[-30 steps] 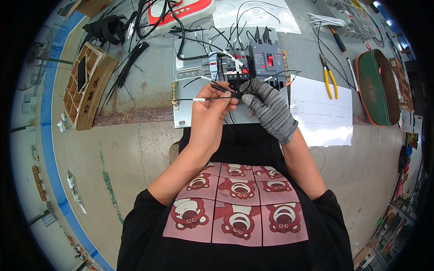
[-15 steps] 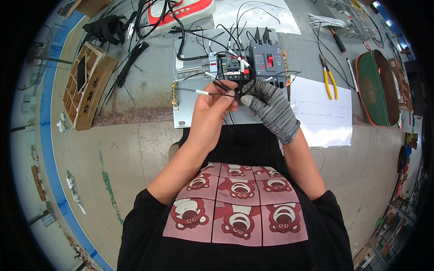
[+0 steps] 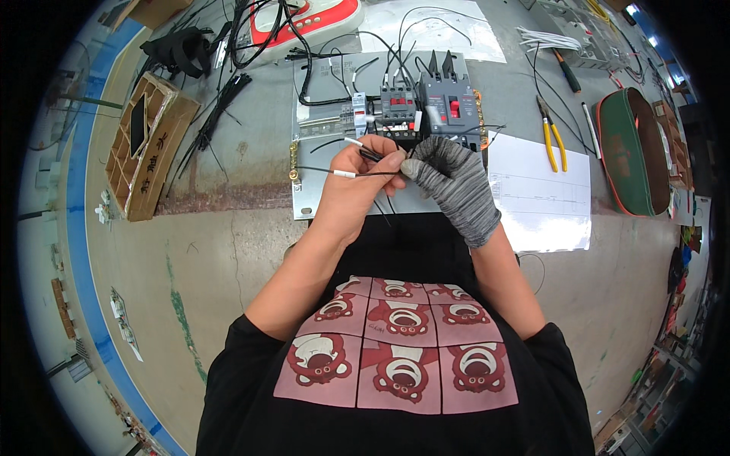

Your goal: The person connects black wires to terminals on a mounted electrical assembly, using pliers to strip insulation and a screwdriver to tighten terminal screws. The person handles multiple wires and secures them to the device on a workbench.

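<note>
My bare left hand (image 3: 361,182) is closed on several black wires (image 3: 376,175) that carry white marker sleeves (image 3: 344,174). Against its fingertips, my right hand (image 3: 456,186), in a grey knitted glove, pinches the same wires; the exact grip is hidden between the fingers. Both hands are over the near part of a metal mounting plate (image 3: 328,76). Just beyond them stand a dark contactor (image 3: 398,105) with a red part, a large grey circuit breaker (image 3: 454,105) with a red lever, and a small white-and-blue module (image 3: 359,110) beside a rail (image 3: 319,125). Loose wire ends hang below my hands.
Yellow-handled pliers (image 3: 553,140) lie on a paper drawing (image 3: 540,201) at the right, near a green pouch (image 3: 631,152) and a screwdriver (image 3: 569,72). At the left are a divided wooden box (image 3: 156,163) and a bunch of black cable ties (image 3: 205,125). A red-and-white device (image 3: 323,23) sits behind.
Black wires that stood up in front of the contactor have come down and toward my hands, so the contactor shows more. The marker sleeve by my left hand has shifted slightly right and nearer.
</note>
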`<act>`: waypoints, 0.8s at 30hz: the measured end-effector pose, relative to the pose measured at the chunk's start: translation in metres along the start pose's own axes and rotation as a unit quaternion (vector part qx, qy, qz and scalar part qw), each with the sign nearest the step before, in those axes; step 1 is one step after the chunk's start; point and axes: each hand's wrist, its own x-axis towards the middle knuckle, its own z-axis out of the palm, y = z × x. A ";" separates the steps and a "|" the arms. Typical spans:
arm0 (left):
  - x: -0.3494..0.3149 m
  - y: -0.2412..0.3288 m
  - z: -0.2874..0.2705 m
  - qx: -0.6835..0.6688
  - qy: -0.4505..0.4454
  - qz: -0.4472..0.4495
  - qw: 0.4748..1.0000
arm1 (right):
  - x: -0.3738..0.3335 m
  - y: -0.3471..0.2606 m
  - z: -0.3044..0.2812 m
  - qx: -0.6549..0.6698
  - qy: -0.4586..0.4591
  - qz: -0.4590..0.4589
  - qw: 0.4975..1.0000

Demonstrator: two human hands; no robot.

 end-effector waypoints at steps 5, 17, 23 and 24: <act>0.001 -0.007 -0.001 -0.048 -0.007 0.013 0.999 | 0.000 0.000 0.003 -0.027 0.013 0.008 1.000; 0.000 -0.014 -0.004 -0.090 0.004 0.032 0.995 | 0.001 0.004 0.001 -0.026 -0.009 0.004 1.000; -0.001 -0.014 -0.003 -0.088 0.014 0.037 0.995 | -0.001 0.002 0.001 -0.026 -0.018 0.011 0.999; -0.002 -0.012 -0.002 -0.085 0.016 0.030 0.996 | -0.001 0.002 0.000 -0.025 -0.017 0.015 0.999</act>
